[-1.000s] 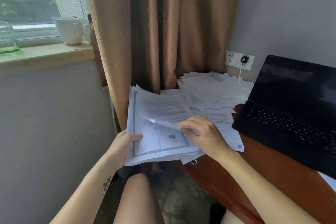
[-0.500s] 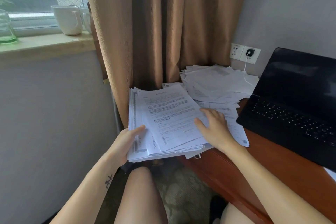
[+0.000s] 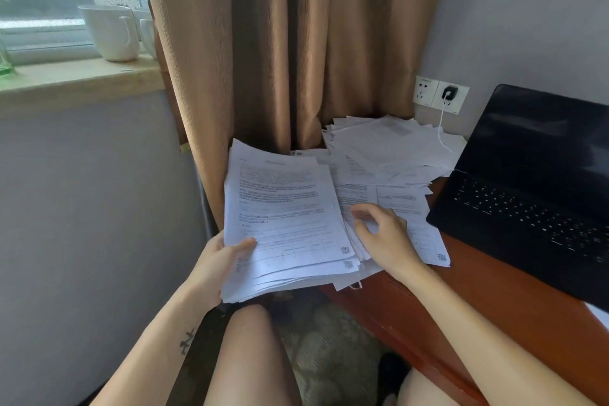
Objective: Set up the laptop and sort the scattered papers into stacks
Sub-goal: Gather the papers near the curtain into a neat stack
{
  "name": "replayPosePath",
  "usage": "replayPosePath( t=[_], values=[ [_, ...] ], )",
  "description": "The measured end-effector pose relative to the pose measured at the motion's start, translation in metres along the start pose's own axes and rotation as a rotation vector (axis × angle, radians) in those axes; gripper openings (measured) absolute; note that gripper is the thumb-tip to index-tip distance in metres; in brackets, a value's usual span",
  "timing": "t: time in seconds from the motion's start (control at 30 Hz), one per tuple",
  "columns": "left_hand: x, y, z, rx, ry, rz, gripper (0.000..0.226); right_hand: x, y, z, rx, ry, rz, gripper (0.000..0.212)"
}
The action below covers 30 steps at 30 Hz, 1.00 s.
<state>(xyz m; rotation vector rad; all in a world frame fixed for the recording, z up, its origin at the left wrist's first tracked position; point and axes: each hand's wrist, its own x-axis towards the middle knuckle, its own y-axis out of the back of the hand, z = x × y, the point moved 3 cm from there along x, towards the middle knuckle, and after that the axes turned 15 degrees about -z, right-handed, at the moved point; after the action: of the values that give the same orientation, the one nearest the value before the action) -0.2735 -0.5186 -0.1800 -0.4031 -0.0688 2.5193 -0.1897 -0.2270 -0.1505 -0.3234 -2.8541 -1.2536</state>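
- Gripping the paper stack point(image 3: 283, 217) at its seven-o'clock corner: left hand point(image 3: 216, 265), thumb on top.
- Right hand point(image 3: 385, 237) curls at the stack's four-o'clock edge; grip unclear.
- Laptop point(image 3: 534, 194) lies open at that hand's two o'clock.

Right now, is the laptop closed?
No, the laptop is open, with its lid raised and its keys showing.

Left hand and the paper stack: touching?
Touching. The head view shows the left hand holding the paper stack at its lower left corner, with the thumb lying across the top sheet and the stack lifted off the desk edge.
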Motion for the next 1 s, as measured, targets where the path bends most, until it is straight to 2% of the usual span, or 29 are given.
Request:
replayPosePath(
  t=[0.23, 0.4, 0.5, 0.57, 0.67, 0.87, 0.93, 1.0],
  values=[
    [-0.013, 0.048, 0.001, -0.008, -0.057, 0.175, 0.024, 0.008, 0.001, 0.0, -0.07, 0.116, -0.258, 0.049],
    [-0.016, 0.064, 0.006, -0.022, -0.065, 0.249, 0.028, 0.016, -0.006, -0.004, -0.387, 0.067, -0.351, 0.083],
    [-0.02, 0.076, 0.009, -0.023, -0.078, 0.277, 0.027, 0.022, -0.008, -0.008, -0.53, 0.079, -0.351, 0.093],
    [-0.023, 0.086, 0.011, -0.025, -0.086, 0.288, 0.028, 0.024, -0.011, -0.01, -0.607, 0.108, -0.339, 0.091],
    [-0.027, 0.097, 0.012, -0.03, -0.096, 0.289, 0.03, 0.025, -0.012, -0.01, -0.631, 0.134, -0.292, 0.076],
    [-0.032, 0.102, 0.012, -0.035, -0.096, 0.263, 0.029, 0.018, 0.0, -0.026, -0.648, 0.49, 0.151, 0.037],
    [-0.032, 0.1, 0.012, -0.045, -0.098, 0.251, 0.029, 0.019, 0.008, -0.029, -0.588, 0.458, 0.235, 0.03],
    [-0.034, 0.095, 0.012, -0.051, -0.099, 0.235, 0.028, 0.021, 0.015, -0.023, -0.438, 0.336, 0.261, 0.024]
  ],
)
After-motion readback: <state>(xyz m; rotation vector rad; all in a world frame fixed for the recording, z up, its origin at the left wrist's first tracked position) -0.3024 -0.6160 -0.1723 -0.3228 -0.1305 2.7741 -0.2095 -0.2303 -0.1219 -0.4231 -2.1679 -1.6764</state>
